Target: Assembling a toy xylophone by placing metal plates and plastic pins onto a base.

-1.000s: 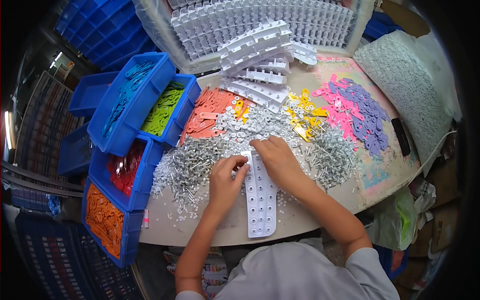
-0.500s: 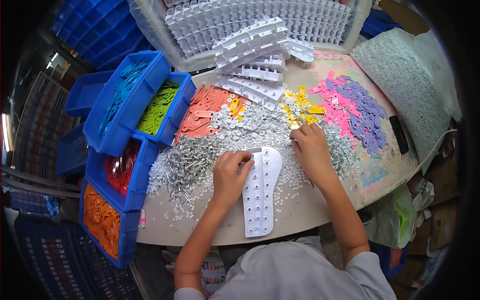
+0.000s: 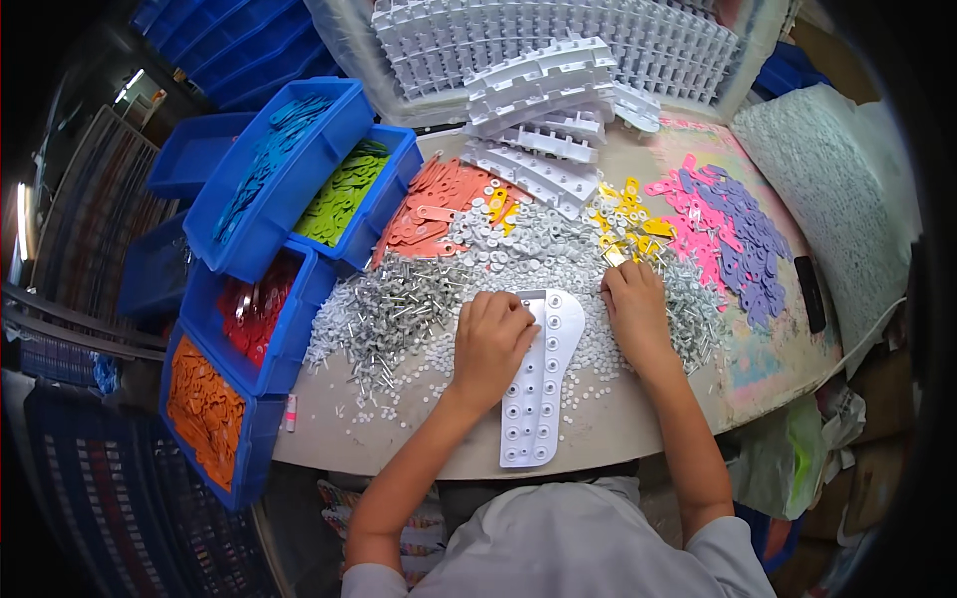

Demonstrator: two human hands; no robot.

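Note:
A white plastic tray (image 3: 543, 389) with two rows of round pegs lies lengthwise in front of me, wider at its far end. My left hand (image 3: 490, 344) rests over the tray's far left edge, fingers curled together; whatever sits between them is hidden. To the right of the tray, my right hand (image 3: 638, 307) hovers at the small white parts with fingertips pinched, their contents too small to make out. Just beyond it lie yellow flat pieces (image 3: 653, 229). Silver rivet-like pins (image 3: 399, 304) and small white rings (image 3: 528, 239) are heaped left of and beyond the tray.
Blue bins (image 3: 339, 254) at the left hold blue, green, red and orange pieces. Coral pieces (image 3: 439, 199), pink pieces (image 3: 688, 204) and purple pieces (image 3: 753, 249) lie in piles. White moulded strips (image 3: 538, 85) are stacked at the back. A large bag (image 3: 827, 169) and a dark phone-like object (image 3: 809, 294) are right.
The whole view has shifted slightly. My left hand has moved right, further over the tray. My right hand has drawn back a little from the yellow pieces toward me.

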